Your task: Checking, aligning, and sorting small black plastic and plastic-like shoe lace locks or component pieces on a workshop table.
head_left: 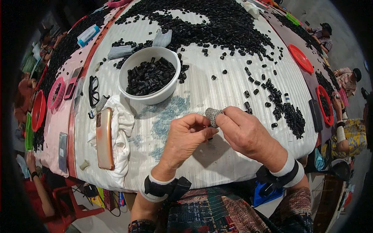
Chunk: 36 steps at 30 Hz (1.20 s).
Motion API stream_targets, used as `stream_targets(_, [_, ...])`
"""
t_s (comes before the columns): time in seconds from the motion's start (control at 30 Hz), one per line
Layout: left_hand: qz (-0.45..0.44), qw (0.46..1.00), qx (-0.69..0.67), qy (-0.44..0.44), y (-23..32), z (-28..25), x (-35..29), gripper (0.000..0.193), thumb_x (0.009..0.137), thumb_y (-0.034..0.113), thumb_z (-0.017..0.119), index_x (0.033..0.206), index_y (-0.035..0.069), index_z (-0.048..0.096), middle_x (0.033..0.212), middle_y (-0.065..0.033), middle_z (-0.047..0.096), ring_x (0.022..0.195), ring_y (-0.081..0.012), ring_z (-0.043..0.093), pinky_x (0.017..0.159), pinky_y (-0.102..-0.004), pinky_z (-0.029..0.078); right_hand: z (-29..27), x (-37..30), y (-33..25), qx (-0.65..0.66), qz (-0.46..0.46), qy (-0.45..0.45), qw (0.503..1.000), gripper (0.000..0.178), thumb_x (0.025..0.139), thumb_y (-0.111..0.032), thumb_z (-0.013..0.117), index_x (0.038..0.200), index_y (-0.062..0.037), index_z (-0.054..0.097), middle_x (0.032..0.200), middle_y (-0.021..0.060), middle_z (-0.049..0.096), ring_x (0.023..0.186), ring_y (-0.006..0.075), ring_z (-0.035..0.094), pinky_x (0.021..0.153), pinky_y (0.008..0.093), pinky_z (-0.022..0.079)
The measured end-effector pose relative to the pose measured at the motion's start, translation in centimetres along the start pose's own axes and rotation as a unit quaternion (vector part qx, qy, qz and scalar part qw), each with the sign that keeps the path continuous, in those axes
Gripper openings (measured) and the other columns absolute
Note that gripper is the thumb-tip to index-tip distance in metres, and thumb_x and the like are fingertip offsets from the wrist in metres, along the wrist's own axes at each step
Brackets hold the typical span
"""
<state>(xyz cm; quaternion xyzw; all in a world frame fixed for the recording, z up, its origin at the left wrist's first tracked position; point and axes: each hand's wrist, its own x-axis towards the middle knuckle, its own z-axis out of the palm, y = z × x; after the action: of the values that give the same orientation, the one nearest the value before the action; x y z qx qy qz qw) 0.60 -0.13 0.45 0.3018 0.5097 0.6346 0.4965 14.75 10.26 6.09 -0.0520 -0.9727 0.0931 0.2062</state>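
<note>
- The head camera looks steeply down from above onto the white table (217, 93), close to it.
- It faces forward; table edges bend near the rim.

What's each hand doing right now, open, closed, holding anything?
Left hand: closed, fingertips pinching a small black piece.
Right hand: closed, meeting the left hand, a grey cot on one fingertip; whether it grips the piece cannot be told.

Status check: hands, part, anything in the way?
Left hand and right hand pinch one small black part. Grey fingertip cover on right. White bowl behind, apart.
</note>
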Motion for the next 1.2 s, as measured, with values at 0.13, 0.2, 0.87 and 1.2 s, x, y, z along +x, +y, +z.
stream_targets(0.13, [0.01, 1.0, 0.022, 0.003, -0.5, -0.2, 0.2, 0.01, 0.076, 0.003, 0.073, 0.079, 0.0, 0.064, 0.068, -0.0012, 0.061, 0.06, -0.0048, 0.054, 0.052, -0.018, 0.044, -0.2, 0.2, -0.1, -0.009, -0.011, -0.033, 0.999, 0.023, 0.075, -0.007, 0.062, 0.095, -0.0004, 0.053, 0.076, 0.0077, 0.045, 0.07, 0.0205, 0.054, 0.06, 0.0314, 0.048])
stream_targets(0.2, [0.011, 1.0, 0.02, 0.005, -0.4, 0.0, 0.2, 0.01, 0.076, 0.004, 0.073, 0.079, 0.0, 0.064, 0.068, -0.001, 0.061, 0.06, -0.0046, 0.054, 0.052, -0.0181, 0.044, -0.4, 0.2, 0.0, -0.045, -0.015, -0.05, 0.998, 0.024, 0.076, -0.008, 0.062, 0.097, 0.0, 0.053, 0.077, 0.0079, 0.045, 0.07, 0.0206, 0.054, 0.06, 0.0315, 0.048])
stream_targets(0.87, [-0.035, 0.994, -0.098, -0.032, -0.2, -0.4, 0.2, 0.016, 0.08, 0.004, 0.068, 0.094, -0.003, 0.064, 0.084, -0.0088, 0.066, 0.072, -0.0155, 0.066, 0.06, -0.0252, 0.055, 1.2, -0.4, 0.8, 0.17, 0.077, 0.126, 0.974, 0.028, 0.071, 0.012, 0.06, 0.097, 0.0029, 0.054, 0.081, 0.0139, 0.055, 0.068, 0.0276, 0.057, 0.058, 0.0329, 0.048])
stream_targets(1.2, [-0.017, 0.987, -0.16, 0.024, 0.0, -0.8, 0.6, 0.017, 0.084, 0.003, 0.063, 0.1, -0.001, 0.061, 0.091, -0.0135, 0.066, 0.071, -0.0143, 0.065, 0.056, -0.024, 0.056, 0.3, -1.1, 2.3, 0.148, 0.15, 0.152, 0.966, 0.027, 0.074, 0.012, 0.058, 0.099, 0.0032, 0.057, 0.082, 0.0142, 0.059, 0.071, 0.0265, 0.059, 0.063, 0.0338, 0.049])
